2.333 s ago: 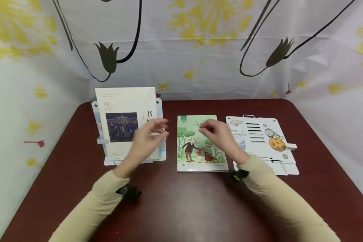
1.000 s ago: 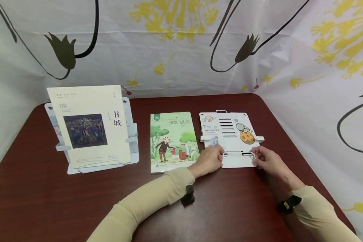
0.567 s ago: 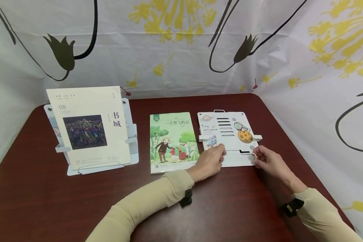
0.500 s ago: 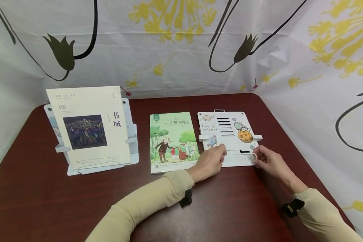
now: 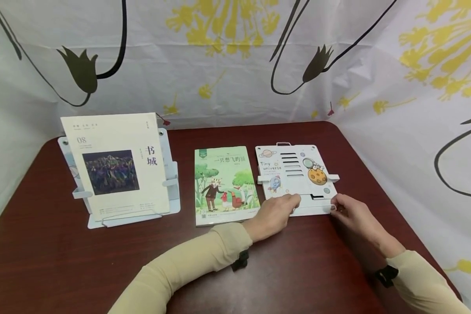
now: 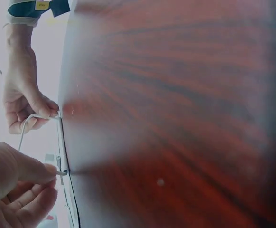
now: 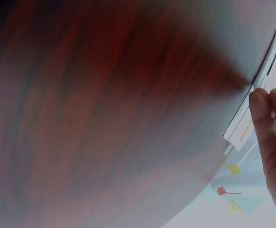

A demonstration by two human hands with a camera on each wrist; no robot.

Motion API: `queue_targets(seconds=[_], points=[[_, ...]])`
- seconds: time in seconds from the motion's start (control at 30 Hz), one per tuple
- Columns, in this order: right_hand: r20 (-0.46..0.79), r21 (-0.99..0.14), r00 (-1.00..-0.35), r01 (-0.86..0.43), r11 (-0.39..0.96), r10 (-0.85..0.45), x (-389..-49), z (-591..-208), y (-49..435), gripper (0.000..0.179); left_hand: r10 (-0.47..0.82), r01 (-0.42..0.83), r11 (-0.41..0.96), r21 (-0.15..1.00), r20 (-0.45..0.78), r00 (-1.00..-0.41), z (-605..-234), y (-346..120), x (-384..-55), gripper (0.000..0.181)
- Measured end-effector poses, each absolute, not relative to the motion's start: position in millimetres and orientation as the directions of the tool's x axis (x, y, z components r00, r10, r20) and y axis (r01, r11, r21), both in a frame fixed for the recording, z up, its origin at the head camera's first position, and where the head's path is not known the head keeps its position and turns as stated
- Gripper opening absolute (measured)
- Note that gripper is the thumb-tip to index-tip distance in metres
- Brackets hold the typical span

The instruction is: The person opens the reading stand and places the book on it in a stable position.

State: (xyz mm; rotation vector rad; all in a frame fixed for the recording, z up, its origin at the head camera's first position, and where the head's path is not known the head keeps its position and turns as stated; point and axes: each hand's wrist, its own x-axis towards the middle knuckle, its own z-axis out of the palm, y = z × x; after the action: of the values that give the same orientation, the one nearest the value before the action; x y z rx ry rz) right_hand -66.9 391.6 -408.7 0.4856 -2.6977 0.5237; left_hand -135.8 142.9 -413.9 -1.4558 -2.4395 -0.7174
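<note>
A white book stand [image 5: 294, 185] printed with planets, a rocket and an astronaut lies flat at the right of the table. My left hand [image 5: 272, 216] pinches the left end of the wire page holder [image 5: 314, 206] at the stand's front edge. At the other end, my right hand [image 5: 354, 216] pinches the same wire between thumb and fingers. In the left wrist view the wire [image 6: 23, 137] stands out from the stand's edge, between the two hands. The right wrist view shows the fingertips [image 7: 259, 99] of the right hand at that edge.
Left of the stand lies a green picture book [image 5: 225, 187], close beside my left wrist. A second book stand [image 5: 173, 187] stands tilted up at the far left, bearing a cream book [image 5: 149, 131]. A printed white curtain [image 5: 235, 96] hangs behind the dark red table [image 5: 298, 279].
Both hands have come rightward, from near the cream book and over the green book to the flat stand. They now hold the wire, which has swung toward the front.
</note>
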Motion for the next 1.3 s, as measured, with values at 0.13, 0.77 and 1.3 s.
queue_targets(seconds=[0.13, 0.77, 1.3], points=[[0.238, -0.448, -0.924, -0.378, 0.81, -0.299, -72, -398, 403, 0.028, 0.799, 0.846, 0.352, 0.4, 0.344, -0.494, -411, 139, -143, 0.008], [-0.043, -0.616, -0.98, 0.18, 0.767, 0.196, -159, -387, 440, 0.034, 0.397, -0.146, 0.263, 0.954, -0.245, -0.884, -398, 98, -238, 0.042], [-0.191, -0.65, -0.957, 0.29, 0.703, 0.218, -188, -398, 442, 0.037, 0.389, -0.117, 0.377, 0.919, -0.272, -0.88, -391, 112, -250, 0.046]])
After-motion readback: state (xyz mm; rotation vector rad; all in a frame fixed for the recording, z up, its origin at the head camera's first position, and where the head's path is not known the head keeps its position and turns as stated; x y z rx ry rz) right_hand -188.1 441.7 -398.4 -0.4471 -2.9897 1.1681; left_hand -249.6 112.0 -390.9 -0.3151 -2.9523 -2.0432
